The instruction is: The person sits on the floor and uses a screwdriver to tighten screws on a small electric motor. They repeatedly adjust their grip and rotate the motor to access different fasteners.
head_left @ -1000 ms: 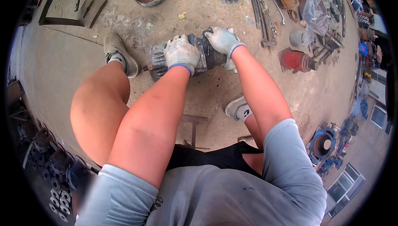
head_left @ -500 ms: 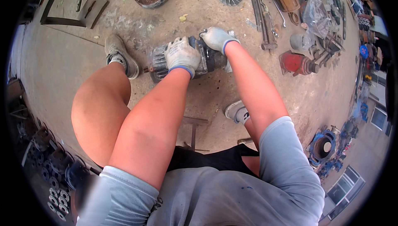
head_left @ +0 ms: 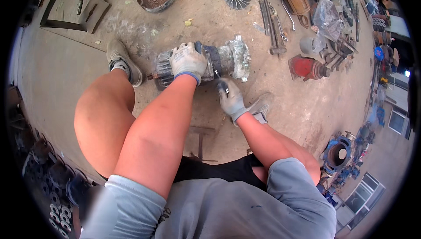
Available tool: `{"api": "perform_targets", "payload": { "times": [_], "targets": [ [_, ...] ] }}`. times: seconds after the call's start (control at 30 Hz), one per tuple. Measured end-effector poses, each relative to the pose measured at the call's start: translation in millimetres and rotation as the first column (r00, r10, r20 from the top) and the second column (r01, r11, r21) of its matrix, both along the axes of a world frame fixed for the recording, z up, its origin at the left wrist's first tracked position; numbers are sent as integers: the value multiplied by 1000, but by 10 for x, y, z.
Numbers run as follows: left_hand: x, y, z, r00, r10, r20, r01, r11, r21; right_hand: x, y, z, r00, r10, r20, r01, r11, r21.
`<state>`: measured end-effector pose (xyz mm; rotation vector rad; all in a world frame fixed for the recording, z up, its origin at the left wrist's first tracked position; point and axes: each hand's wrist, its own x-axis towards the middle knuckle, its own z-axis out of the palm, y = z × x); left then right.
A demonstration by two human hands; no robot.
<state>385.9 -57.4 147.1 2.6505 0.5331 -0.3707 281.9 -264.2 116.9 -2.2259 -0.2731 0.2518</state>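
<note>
On the concrete floor [head_left: 289, 111] I'm viewing remotely, the grimy ribbed motor [head_left: 212, 59] is lying lengthwise from left to right, its finned end sitting beneath my left hand and its middle lying just beyond my right, while a red jack [head_left: 305, 68] is resting well apart to the right. My gloved left hand [head_left: 188, 59] is lying palm-down over the motor with fingers partly curled, though I'm not able to tell whether it's gripping; my gloved right hand [head_left: 231, 98] is closing around a small dark-handled tool [head_left: 223, 86], pointing its thin shaft toward the motor's near side.
</note>
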Motion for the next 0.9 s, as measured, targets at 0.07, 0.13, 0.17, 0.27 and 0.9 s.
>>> {"api": "perform_targets", "payload": {
  "times": [0.07,0.13,0.17,0.27,0.9],
  "targets": [
    [5,-25,7,1000,4,22,-4,1000,30,266,21,0,989,-131,-69,135,990,52],
    [-18,0,16,1000,-4,-2,4,1000,30,704,-4,-45,948,-204,-246,217,976,28],
    [-3,10,23,1000,-2,-5,2,1000,30,920,80,30,970,-172,-174,160,984,-82],
    [-10,0,17,1000,-1,-15,1,1000,1,1315,127,26,998,38,51,-19,944,-329],
    [13,12,61,999,-7,-50,6,1000,-30,1053,391,192,999,30,-28,-37,954,-298]
  ]
}}
